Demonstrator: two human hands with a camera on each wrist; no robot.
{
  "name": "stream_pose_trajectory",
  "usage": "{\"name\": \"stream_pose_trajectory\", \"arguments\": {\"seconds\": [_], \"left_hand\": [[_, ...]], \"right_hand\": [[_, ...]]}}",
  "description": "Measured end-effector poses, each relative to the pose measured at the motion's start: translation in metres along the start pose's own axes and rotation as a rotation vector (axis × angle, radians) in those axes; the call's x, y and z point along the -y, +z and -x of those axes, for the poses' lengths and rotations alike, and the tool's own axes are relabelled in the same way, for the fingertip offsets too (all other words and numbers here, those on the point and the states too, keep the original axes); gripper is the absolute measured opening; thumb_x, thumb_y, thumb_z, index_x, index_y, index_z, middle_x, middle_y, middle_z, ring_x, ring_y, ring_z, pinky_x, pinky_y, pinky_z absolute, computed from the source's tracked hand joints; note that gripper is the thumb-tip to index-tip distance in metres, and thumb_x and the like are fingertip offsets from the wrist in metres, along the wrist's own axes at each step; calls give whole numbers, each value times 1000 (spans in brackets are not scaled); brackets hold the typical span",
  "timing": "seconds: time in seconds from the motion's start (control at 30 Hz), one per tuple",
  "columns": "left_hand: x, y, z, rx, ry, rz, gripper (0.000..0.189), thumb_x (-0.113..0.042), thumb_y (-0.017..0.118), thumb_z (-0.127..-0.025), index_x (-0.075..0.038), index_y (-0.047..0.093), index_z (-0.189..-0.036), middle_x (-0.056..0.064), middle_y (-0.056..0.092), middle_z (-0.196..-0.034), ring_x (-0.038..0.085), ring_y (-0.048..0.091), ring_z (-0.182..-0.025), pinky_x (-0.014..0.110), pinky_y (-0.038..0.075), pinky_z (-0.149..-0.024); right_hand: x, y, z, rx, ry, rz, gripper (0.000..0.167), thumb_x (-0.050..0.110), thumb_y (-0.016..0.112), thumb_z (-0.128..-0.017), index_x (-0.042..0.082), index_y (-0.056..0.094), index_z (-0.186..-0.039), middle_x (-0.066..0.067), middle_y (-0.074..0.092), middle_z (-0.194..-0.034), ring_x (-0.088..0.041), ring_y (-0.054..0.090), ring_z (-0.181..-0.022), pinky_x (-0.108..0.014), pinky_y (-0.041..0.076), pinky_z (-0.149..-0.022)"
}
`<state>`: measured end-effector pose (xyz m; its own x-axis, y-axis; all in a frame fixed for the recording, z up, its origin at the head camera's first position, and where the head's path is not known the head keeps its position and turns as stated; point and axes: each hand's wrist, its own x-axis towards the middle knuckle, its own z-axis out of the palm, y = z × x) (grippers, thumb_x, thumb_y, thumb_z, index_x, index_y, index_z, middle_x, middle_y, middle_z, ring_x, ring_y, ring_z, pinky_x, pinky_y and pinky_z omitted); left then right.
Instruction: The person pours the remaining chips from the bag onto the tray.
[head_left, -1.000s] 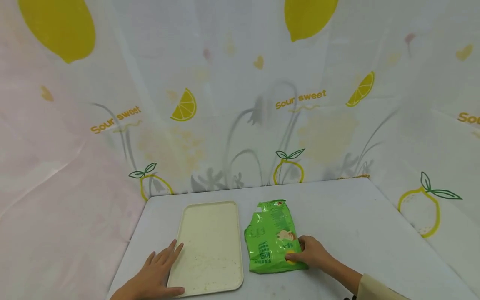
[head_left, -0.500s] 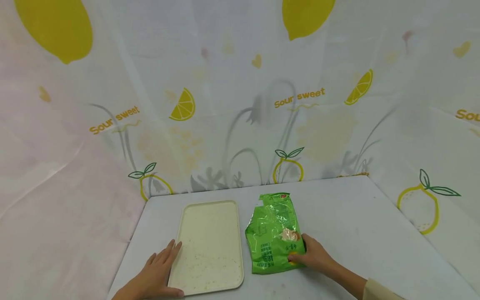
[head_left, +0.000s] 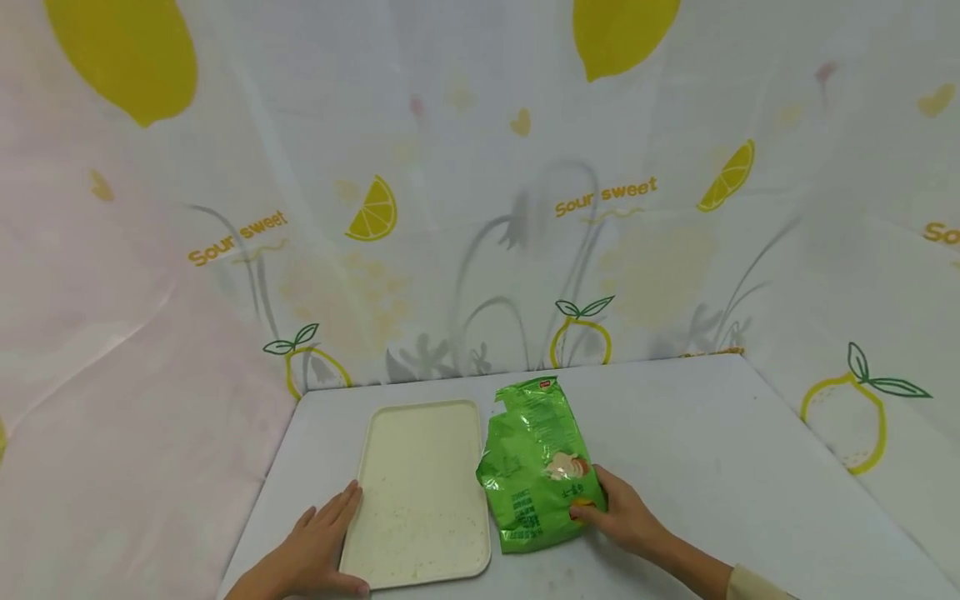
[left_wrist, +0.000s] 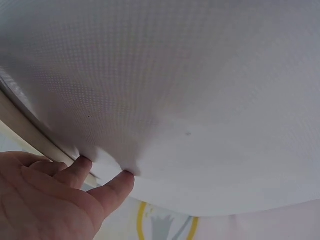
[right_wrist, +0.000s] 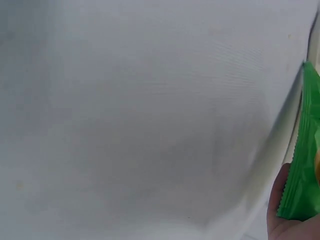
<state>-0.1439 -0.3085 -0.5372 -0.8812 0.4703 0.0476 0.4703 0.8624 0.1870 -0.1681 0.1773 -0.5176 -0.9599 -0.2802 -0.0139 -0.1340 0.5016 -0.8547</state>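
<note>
A green plastic snack bag point(head_left: 528, 475) with a torn upper left corner is at the right of the cream tray point(head_left: 423, 492) in the head view. My right hand point(head_left: 626, 515) pinches the bag's lower right edge, thumb on top. In the right wrist view the bag's crimped edge point(right_wrist: 300, 170) stands tilted above the table, with part of the hand point(right_wrist: 292, 229) under it. My left hand point(head_left: 311, 542) rests at the tray's left edge, fingers extended. The left wrist view shows two fingertips of that hand point(left_wrist: 60, 197) touching the white cloth beside the tray rim point(left_wrist: 30, 131).
Small crumbs are scattered on the tray. A white-covered table point(head_left: 675, 442) extends to the right of the bag. A lemon-print curtain point(head_left: 480, 208) hangs behind and at both sides of the table.
My right hand has lifted and tilted the bag from lying flat, and shifted it left until its left corner overlaps the tray's right edge in view. The left hand has stayed in place.
</note>
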Motion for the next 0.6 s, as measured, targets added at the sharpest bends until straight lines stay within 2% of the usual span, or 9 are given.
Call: {"name": "stream_pose_trajectory", "arguments": {"seconds": [0.07, 0.2, 0.3, 0.6], "left_hand": [[0, -1, -2, 16, -5, 13, 136, -85, 68, -59, 10, 29, -149, 29, 31, -156, 47, 42, -136, 75, 36, -94], [-1, -4, -7, 37, -19, 28, 135, -83, 68, -60, 10, 28, -149, 29, 28, -157, 48, 40, -137, 75, 34, -97], [-2, -6, -9, 34, -27, 24, 136, -83, 69, -60, 10, 29, -149, 28, 29, -158, 47, 40, -138, 75, 34, -97], [-6, -6, 0, 15, 1, 14, 131, -82, 69, -63, 11, 31, -147, 31, 33, -154, 48, 44, -133, 74, 37, -93]], "right_hand": [[4, -1, -2, 16, -35, 2, 69, 34, 76, -86, -2, 48, -138, -7, 67, -122, -22, 63, -112, -24, 50, -92], [13, -2, -10, 4, -112, 16, 62, 33, 75, -87, -1, 53, -134, -7, 69, -118, -10, 66, -102, -23, 53, -82], [20, -1, -17, -20, -139, 15, 57, 31, 76, -86, 1, 57, -130, -6, 70, -112, -2, 64, -92, -22, 53, -74], [36, 4, -25, 1, -208, 30, 49, 27, 73, -89, 1, 58, -127, -4, 70, -105, 0, 61, -86, -23, 52, -70]]}}
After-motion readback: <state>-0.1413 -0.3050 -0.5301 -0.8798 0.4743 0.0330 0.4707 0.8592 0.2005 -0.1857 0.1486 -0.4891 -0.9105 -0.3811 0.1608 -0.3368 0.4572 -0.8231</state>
